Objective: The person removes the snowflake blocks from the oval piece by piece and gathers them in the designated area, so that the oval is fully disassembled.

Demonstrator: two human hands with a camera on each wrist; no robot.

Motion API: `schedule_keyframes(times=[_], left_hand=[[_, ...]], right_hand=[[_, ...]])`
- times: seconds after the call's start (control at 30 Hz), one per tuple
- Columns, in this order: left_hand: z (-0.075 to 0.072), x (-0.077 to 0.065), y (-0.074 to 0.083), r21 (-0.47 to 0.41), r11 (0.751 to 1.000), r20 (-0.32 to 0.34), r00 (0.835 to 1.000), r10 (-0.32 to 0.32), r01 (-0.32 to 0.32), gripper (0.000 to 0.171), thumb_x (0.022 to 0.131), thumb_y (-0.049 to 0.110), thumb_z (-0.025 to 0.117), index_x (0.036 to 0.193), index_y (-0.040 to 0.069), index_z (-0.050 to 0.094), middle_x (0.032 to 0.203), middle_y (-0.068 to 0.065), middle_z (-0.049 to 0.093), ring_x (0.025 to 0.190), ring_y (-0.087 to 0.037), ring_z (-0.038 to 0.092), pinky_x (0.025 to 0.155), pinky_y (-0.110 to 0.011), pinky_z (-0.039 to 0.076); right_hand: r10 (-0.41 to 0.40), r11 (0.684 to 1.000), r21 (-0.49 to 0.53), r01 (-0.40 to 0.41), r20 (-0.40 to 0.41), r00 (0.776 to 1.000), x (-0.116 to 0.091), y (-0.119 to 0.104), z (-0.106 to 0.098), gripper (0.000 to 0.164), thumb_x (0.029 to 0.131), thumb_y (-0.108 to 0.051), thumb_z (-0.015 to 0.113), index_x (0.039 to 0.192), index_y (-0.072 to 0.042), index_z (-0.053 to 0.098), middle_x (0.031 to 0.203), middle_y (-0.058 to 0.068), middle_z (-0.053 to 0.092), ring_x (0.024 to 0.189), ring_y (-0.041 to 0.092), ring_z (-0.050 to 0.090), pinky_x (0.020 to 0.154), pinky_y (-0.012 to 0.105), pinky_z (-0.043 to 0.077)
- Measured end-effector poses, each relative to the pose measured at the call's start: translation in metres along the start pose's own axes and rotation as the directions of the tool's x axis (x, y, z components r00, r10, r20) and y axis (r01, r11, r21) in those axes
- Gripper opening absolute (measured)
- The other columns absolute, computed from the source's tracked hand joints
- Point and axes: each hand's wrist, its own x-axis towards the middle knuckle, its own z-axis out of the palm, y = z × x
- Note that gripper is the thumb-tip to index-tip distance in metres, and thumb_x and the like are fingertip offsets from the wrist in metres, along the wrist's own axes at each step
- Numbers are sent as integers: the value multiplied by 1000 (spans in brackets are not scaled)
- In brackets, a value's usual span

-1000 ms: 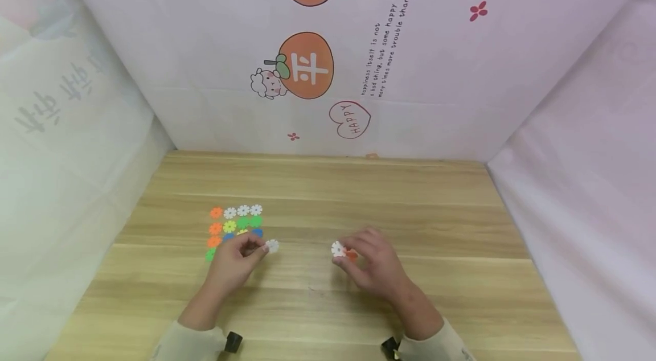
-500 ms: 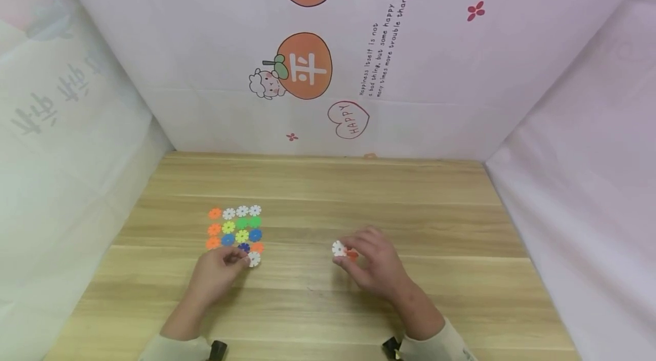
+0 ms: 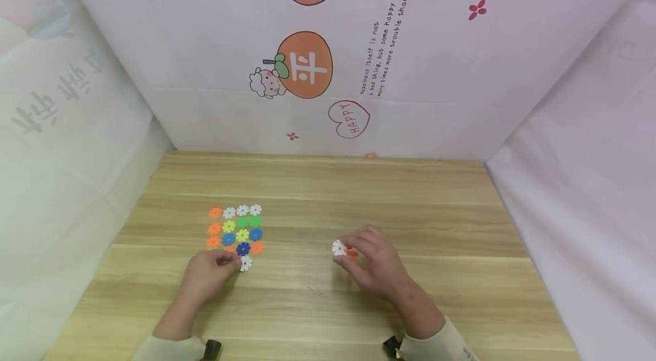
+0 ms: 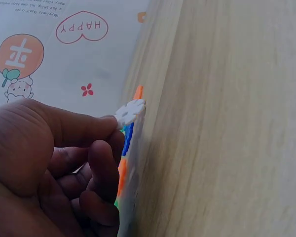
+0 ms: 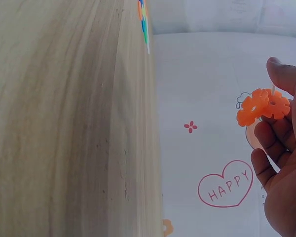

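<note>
A white snowflake-shaped plastic disc [image 3: 246, 263] is pinched between the thumb and finger of my left hand [image 3: 205, 273]. In the left wrist view the same white disc [image 4: 130, 112] juts from the fingertips, tilted. Just beyond it, rows of coloured discs lie flat, among them a dark blue disc [image 3: 243, 249] and an orange disc [image 3: 257, 247]. My left hand covers part of the nearest row. Off to the right, my right hand [image 3: 374, 261] holds a white disc [image 3: 338, 247] together with orange discs [image 5: 252, 107]; their exact number is partly hidden.
The discs lie on a wooden table [image 3: 410, 207]. Farther rows include white discs [image 3: 242, 210], green discs [image 3: 248, 221] and a yellow disc [image 3: 228, 226]. A printed white cloth [image 3: 420, 93] rises behind the table, with more cloth [image 3: 589, 179] along both sides.
My left hand has moved left and nearer to me with the white disc, ending at the near side of the rows and uncovering several discs. The right hand stays in place.
</note>
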Motion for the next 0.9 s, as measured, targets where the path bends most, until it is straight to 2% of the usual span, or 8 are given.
schedule_keyframes(times=[0.23, 0.47, 0.7, 0.9], left_hand=[[-3, -1, 1, 7, 1000, 16, 1000, -8, 8, 17, 94, 24, 76, 99, 9, 80, 100, -6, 78, 96, -28, 72, 82, -48, 57], [-4, 3, -2, 22, 999, 20, 999, -49, 48, 17, 92, 27, 77, 98, 12, 80, 98, -2, 77, 91, -22, 70, 77, -41, 56], [-3, 4, -5, 29, 999, 13, 999, -41, 41, 17, 92, 27, 76, 97, 11, 80, 97, -1, 77, 92, -23, 71, 79, -44, 57], [-2, 4, -7, 28, 999, 3, 999, -40, 40, 17, 92, 28, 77, 97, 11, 79, 94, 0, 77, 86, -19, 69, 74, -38, 56]], right_hand=[[-16, 1000, -3, 16, -7, 1000, 2, -1, 0, 27, 90, -30, 82, 109, -11, 78, 100, -4, 76, 93, 15, 64, 85, 34, 50], [-22, 1000, -7, 22, -6, 1000, 3, -4, 0, 27, 91, -31, 82, 108, -10, 78, 99, -4, 76, 92, 15, 64, 84, 35, 50], [-2, 1000, -12, 2, 11, 1000, 1, -5, 2, 29, 91, -31, 82, 109, -10, 78, 99, -5, 75, 93, 15, 64, 82, 36, 52], [-15, 1000, -11, 16, 6, 1000, 1, -5, 2, 29, 90, -30, 82, 109, -9, 78, 101, -3, 76, 92, 15, 65, 82, 36, 52]])
